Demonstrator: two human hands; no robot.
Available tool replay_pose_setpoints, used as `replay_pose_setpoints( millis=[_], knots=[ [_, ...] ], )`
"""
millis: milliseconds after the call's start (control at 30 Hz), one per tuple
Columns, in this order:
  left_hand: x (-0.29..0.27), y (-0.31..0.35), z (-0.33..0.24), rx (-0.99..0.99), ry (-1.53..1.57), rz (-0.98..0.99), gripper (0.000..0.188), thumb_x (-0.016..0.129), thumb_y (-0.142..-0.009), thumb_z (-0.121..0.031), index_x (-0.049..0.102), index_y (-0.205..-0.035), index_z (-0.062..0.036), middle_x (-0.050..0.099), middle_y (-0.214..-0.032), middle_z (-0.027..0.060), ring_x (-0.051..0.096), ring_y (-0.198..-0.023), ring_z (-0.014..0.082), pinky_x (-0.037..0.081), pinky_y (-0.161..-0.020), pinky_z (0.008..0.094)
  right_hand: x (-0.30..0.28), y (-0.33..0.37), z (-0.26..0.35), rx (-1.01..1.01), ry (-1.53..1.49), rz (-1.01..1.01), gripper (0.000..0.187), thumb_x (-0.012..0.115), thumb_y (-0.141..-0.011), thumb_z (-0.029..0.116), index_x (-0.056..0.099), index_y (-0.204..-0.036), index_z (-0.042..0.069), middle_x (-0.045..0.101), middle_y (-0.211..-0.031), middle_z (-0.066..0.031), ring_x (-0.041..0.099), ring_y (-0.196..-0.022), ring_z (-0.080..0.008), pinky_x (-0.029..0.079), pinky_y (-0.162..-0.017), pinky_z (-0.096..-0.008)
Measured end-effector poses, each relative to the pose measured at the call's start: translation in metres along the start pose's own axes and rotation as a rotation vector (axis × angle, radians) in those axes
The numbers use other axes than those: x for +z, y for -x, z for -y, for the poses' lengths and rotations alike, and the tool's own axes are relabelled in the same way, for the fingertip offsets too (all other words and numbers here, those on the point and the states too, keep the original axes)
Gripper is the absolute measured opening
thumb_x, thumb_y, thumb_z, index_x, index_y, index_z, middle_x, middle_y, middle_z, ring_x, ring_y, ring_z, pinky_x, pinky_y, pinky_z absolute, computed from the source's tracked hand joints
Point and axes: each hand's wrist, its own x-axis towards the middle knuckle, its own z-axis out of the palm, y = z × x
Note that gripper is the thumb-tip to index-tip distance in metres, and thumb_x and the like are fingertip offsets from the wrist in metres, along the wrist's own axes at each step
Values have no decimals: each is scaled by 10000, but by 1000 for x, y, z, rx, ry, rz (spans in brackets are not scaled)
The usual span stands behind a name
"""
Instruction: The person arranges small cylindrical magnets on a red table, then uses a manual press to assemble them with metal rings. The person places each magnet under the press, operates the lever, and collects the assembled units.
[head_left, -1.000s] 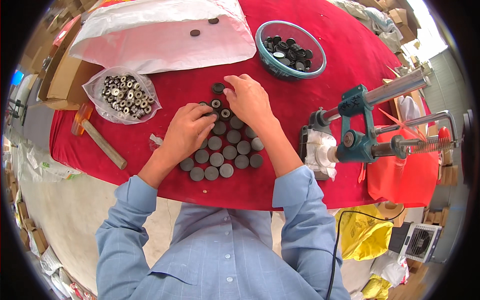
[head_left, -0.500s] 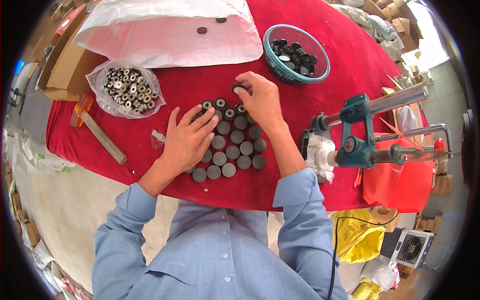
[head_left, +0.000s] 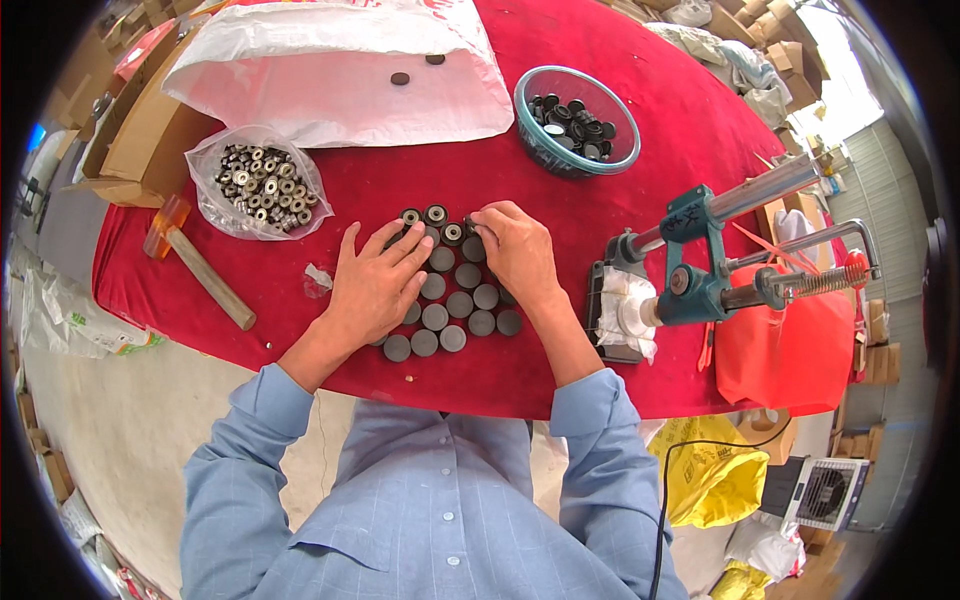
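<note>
On a red cloth lies a cluster of round dark grey caps, set close together in rough rows. Along its far edge stand a few black pieces with metal centres. My left hand rests over the left side of the cluster, fingers spread and touching the pieces. At the far right corner of the group my right hand pinches a black cap, mostly covered by the fingers. It is down level with the row; whether it sits on another piece is hidden.
A clear bag of metal rings and a hammer lie at left. Beyond are a white sack and a teal bowl of black caps. At right stand a green hand press and a red bag.
My right hand has come down and nearer with the black cap, from above the cluster to its far row. My left hand stays nearly in place. The whole view has shifted slightly.
</note>
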Motion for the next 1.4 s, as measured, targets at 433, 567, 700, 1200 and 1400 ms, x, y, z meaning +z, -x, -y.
replay_pose_setpoints(
  millis=[433,567,700,1200,1400],
  knots=[
    [-4,2,-3,-26,18,54,484,662,-1026,-255,633,-1488,-115,578,-1588,59,486,-1476,299,301,-1223,656,-2,28,10,-87,216,50,364,659,-885,8,743,-1238,35,724,-1336,-155,719,-1180,-326,577,-998,-461],
    [-6,1,-4,-40,25,69,484,662,-1028,-247,630,-1489,-106,576,-1589,63,479,-1485,302,291,-1230,657,2,32,18,-127,379,85,408,673,-862,27,731,-1266,24,708,-1377,-154,695,-1238,-300,529,-1068,-463],
    [-4,-1,-2,-54,141,49,491,673,-1022,-228,622,-1487,-79,580,-1580,81,484,-1483,319,297,-1235,634,7,29,24,-165,592,83,381,666,-876,51,731,-1252,43,723,-1333,-138,692,-1223,-296,512,-1081,-475],
    [-6,58,4,-367,410,-231,439,670,-1011,-137,607,-1426,-10,608,-1489,191,551,-1398,383,385,-1202,506,-100,-133,-84,606,620,258,528,708,-948,497,737,-1314,116,753,-1263,-196,716,-1197,-380,558,-1029,-486],
    [-9,54,1,-327,362,-192,442,673,-1002,-158,603,-1407,3,602,-1468,195,545,-1362,408,397,-1172,528,-71,-158,-136,536,421,538,707,779,-829,573,726,-1381,135,745,-1305,-213,712,-1225,-361,549,-1060,-448]
  ],
)
